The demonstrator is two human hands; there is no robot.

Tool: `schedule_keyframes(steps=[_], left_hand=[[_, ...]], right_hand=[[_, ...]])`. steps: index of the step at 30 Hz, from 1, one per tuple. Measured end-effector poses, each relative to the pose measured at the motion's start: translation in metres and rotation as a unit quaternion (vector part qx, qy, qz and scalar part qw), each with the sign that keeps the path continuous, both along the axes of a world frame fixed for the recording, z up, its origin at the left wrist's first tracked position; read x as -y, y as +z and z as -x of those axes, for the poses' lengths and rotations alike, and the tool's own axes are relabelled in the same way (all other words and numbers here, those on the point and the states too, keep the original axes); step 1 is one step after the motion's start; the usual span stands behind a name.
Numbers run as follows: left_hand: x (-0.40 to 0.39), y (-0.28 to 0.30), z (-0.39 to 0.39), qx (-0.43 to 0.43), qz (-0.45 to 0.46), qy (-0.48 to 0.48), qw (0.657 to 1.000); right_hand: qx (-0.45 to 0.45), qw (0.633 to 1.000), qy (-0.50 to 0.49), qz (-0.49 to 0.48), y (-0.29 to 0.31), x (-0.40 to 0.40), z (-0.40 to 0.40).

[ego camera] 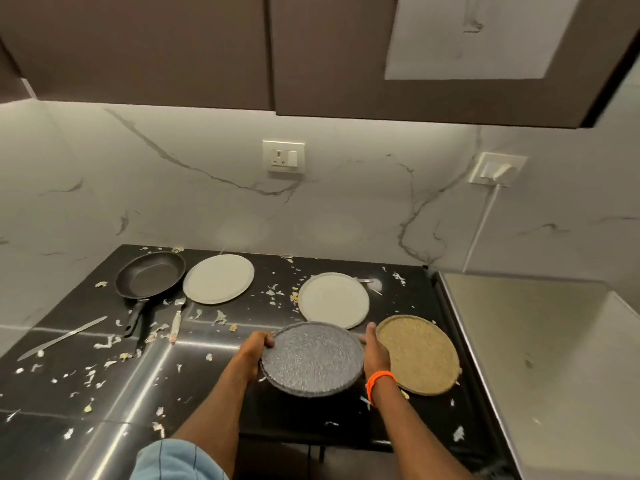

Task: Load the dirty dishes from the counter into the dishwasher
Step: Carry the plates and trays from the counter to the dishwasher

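glossy black counter; speckled matt grey plate.

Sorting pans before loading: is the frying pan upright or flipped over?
Upright: the frying pan shows its dark hollow inside, handle pointing toward the person.

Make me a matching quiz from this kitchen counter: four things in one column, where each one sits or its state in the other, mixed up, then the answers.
1. frying pan
2. grey plate
3. tan plate
4. knife

A. held at its edges by both hands
B. far right, near the counter's edge
C. far left, blade flat on the counter
D. back left, beside a white plate

Pairs: 1-D, 2-A, 3-B, 4-C
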State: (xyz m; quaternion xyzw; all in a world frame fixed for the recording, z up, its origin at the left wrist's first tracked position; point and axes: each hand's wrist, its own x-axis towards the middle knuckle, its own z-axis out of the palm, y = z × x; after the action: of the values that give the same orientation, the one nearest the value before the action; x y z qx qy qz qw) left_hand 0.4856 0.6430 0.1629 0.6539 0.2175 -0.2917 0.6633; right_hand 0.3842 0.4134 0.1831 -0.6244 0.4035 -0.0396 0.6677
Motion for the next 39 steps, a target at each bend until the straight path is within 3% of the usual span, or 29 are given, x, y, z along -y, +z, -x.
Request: schedule_keyframes(steps=[8, 12, 15, 20, 24, 28, 30, 39], left_hand=[[0.147, 0.01, 0.053, -0.029, 0.079, -0.203, 0.976], [0.233, 0.028, 0.116, -0.052, 0.084, -0.312, 0.945], [0.292, 0.019, 0.162, -0.06, 0.068, -0.384, 0.919], [0.37, -0.003, 0.244, -0.121, 0.059, -0.498, 0.857], [0.414, -0.02, 0.315, -0.159, 0.028, -0.548, 0.821], [0.44, -0.059, 0.361, -0.167, -0.039, -0.597, 0.784], [0.447, -0.09, 0.379, -0.167, -0.084, -0.614, 0.766], [0.473, -0.185, 0.414, -0.183, -0.171, -0.55, 0.797]], right_hand=[[-0.031, 0.995, -0.097, -0.007, -0.015, 0.105, 0.121], [-0.092, 0.988, -0.12, 0.03, -0.044, 0.16, 0.197], [-0.088, 0.977, -0.191, 0.027, -0.044, 0.184, 0.257], [-0.075, 0.941, -0.327, -0.044, -0.084, 0.221, 0.355], [-0.127, 0.9, -0.401, -0.114, -0.144, 0.242, 0.436], [-0.181, 0.844, -0.482, -0.151, -0.142, 0.246, 0.494], [-0.22, 0.832, -0.483, -0.16, -0.154, 0.247, 0.52], [-0.271, 0.823, -0.448, -0.219, -0.238, 0.256, 0.54]])
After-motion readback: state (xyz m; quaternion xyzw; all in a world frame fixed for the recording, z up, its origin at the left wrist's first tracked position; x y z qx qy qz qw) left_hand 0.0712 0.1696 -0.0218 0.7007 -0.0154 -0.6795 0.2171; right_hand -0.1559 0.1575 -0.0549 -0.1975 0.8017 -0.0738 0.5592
